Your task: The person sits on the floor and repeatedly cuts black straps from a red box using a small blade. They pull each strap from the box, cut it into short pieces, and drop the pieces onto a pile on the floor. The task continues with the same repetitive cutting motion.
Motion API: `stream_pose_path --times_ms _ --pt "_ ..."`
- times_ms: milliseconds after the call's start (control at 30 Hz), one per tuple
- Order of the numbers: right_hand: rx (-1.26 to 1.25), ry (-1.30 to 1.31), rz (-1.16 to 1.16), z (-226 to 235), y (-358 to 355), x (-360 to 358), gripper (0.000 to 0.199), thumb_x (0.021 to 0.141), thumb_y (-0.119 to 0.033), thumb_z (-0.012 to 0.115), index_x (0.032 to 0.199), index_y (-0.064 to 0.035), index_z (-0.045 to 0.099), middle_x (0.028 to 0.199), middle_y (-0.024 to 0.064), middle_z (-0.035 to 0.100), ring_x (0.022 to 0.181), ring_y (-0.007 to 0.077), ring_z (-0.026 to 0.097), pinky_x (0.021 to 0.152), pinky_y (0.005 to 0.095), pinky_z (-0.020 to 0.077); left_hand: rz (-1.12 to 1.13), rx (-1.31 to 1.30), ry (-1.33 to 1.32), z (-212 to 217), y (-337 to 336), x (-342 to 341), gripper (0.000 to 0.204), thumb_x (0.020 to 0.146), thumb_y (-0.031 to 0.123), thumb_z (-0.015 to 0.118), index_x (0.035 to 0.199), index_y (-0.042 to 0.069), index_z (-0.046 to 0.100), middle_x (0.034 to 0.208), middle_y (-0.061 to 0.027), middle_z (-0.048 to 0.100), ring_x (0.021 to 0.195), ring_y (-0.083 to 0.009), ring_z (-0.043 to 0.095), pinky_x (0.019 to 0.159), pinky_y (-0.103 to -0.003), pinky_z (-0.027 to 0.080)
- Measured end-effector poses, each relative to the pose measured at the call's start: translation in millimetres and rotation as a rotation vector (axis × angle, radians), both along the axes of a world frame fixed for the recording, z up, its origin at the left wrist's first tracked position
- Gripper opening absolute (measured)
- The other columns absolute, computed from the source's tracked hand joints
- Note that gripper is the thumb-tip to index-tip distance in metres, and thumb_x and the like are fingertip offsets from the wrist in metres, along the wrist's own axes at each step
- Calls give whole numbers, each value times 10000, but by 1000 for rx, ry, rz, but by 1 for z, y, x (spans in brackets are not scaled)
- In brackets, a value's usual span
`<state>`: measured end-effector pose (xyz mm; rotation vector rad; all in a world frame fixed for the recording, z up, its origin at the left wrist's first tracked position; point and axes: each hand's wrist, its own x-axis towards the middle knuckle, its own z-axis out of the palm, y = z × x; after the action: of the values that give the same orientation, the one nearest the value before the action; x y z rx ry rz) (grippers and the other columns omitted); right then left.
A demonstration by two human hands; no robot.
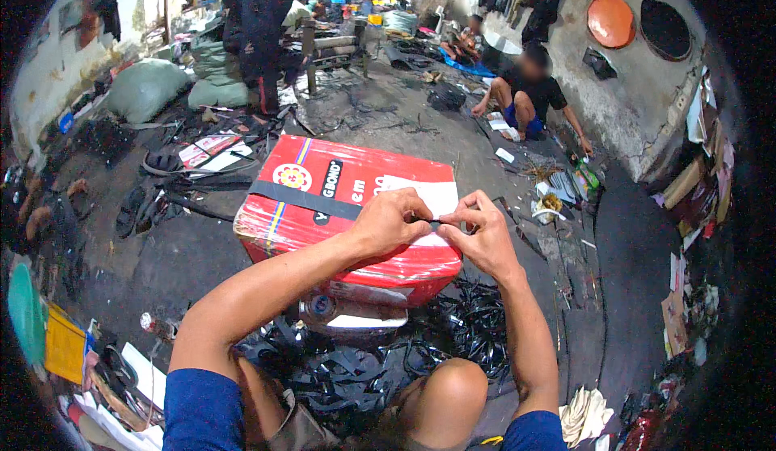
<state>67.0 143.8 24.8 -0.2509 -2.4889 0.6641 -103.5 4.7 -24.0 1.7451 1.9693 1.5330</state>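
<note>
A red cardboard box (404, 166) wrapped in clear film stands in front of my knees. Across its top lies a flat black strap (303, 198), running from the left edge toward my hands. My left hand (394, 221) pinches the strap's end between thumb and fingertips, above the box's right part. Close beside it, my right hand (483, 237) also has thumb and fingers pressed together on the same dark end. The fingertips of both hands nearly meet, and the small piece between them is partly hidden. Under the box's near side shows a white, rounded object (364, 318).
Cut black strips (477, 330) lie heaped around my legs. A seated person (529, 95) works at the right, and another person (263, 39) stands at the back left. Pale sacks (148, 90) lean by the left wall. A yellow crate (65, 344) sits at the lower left.
</note>
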Motion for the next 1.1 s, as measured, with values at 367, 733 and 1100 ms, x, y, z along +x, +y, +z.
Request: stream_pose_path --times_ms 367,733,1100 --pt "-77 125 -52 -20 2 -10 148 781 -152 837 900 -70 806 896 64 608 731 173 586 663 319 489 53 77 199 -4 -1 0 167 875 201 718 879 37 753 877 -129 681 847 -308 673 770 -421 537" --pt "-620 166 -66 -47 15 -32 168 817 -4 717 890 -67 579 745 -39 566 618 39 476 523 225 363 72 -32 152 7 6 -1 157 845 181 694 828 39 758 848 -145 693 850 -335 692 775 -450 542" --pt "-878 208 -75 -62 16 -10 268 1022 -195 621 785 -122 518 651 -61 459 484 39 401 423 233 320 -87 136 118 3 28 8 131 842 118 701 839 -9 731 843 -174 678 804 -336 683 740 -430 537"
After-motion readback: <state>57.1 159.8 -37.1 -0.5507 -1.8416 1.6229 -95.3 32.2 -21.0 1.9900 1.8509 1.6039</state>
